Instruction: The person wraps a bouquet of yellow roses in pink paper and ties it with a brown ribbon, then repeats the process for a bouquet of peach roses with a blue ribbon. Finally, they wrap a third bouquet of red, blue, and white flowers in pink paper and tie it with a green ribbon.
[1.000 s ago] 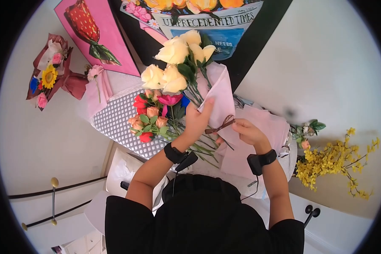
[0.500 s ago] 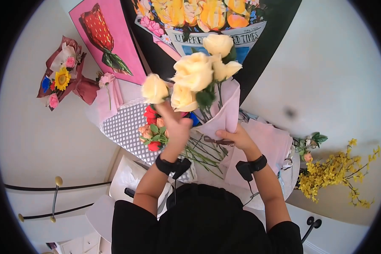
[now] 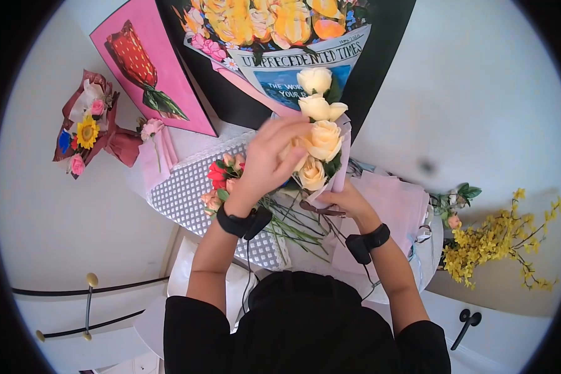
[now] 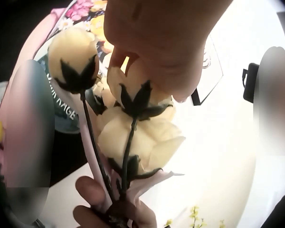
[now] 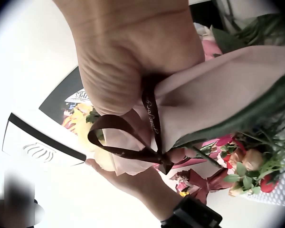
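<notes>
1. Change since 0.5 s ago: left hand [image 3: 269, 159] moved up and inward; cream roses [image 3: 324, 140] now closer together, more over the wrap [image 5: 218, 80]. Right hand [image 3: 350, 201] stays at the wrap's lower end.
2. Right hand: curled round the gathered wrap and stems, just beside the brown ribbon [image 5: 153, 114]. Probable reason: one firm hold keeps the stems together while the heads can shift.
3. Left hand: fingers mostly straight, thumb apart, touching a cream rose; blurred. Likely steadying or nudging the heads into a tighter cluster.
4. Location: cream roses held up above the tabletop [image 3: 431, 252], heads away from the body.
5. Containers: wrap goes partly round the rose stems, heads exposed. Maroon wrap [image 3: 121, 146], at far left, holds a sunflower [image 3: 87, 132] among other flowers.
6. Red roses [image 3: 217, 174] lie unwrapped on the patterned mat [image 3: 181, 190], presumably kept within reach. Paper [image 3: 386, 209] lies flat near the right hand.
</notes>
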Demonstrator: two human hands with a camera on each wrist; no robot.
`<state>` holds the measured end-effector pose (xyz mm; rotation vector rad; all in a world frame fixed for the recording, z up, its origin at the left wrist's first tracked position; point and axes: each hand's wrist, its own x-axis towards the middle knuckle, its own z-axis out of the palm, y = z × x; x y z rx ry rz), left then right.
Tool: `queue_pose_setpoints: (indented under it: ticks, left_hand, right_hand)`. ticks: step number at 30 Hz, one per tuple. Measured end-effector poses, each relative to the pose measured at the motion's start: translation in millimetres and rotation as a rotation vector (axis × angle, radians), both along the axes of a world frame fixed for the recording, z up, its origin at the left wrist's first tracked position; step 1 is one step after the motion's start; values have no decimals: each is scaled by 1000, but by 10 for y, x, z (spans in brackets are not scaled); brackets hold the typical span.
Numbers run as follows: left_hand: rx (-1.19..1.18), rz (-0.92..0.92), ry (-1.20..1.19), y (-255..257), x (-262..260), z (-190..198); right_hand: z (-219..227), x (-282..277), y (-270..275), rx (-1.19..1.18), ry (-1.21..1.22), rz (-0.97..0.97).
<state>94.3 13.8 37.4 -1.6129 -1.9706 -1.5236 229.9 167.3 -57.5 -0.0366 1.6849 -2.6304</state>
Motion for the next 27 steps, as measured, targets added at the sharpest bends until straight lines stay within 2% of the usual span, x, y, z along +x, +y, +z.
queue_pose_setpoints:
  ticks: [2,3,4,6,7,9,12,14,16,17,18,20,21,23,24,26,27]
  left_hand:
    - [172,98,252,119,-248,21]
    - [197,105,150,177,-288,66]
    - [196,105,145,233,-353,139]
    - [49,22,-405,333,-505,222]
    - [51,25,-410,368,-556,207]
    - [-178,-189,-510,431,-620,162]
    - [-226,-306,-641,371,-656,140]
    - [-267,-350,-632,371,-661,76]
    - [-316,-306,-494,382,-595,-5]
    - [-504,-164,-310,458,-458,-22]
    - [-515,-144,-290,474,-489,-94]
    - [-602,-36,-325,496,-555,-113]
    - [-602,-38,-327,516,-574,-188]
    - [-461,-221,-432,549,-531,-304]
    - [-464,-224,-441,530,-544,-347]
    - [-350,-369,-969,415,-520,-129]
    - [-372,-405,-925,359,-704,-262]
  right_hand:
    - [-85,7,25,-77,-101,44]
    - [-90,24,49,-76,-105,42]
    - [-68,48,72,-85,-121,44]
    - [-16,96,108,-93,-144,51]
    - [21,113,133,-72,-176,92]
    - [30,140,160,-52,-209,129]
    - [-36,197,181,-50,-207,78]
    - [-113,226,193,-136,-260,77]
    - [-179,202,162,-184,-226,33]
    - [-212,184,152,-229,-184,-13]
    - [-285,162,176,-227,-188,-9]
    - [-346,115,204,-411,-177,178]
    - [-376,119,218,-412,-179,176]
    - [-208,133,144,-315,-249,25]
    - [-224,138,161,-319,-257,22]
    - [-243,97,217,-435,-190,133]
    - [-247,93,223,-438,-189,128]
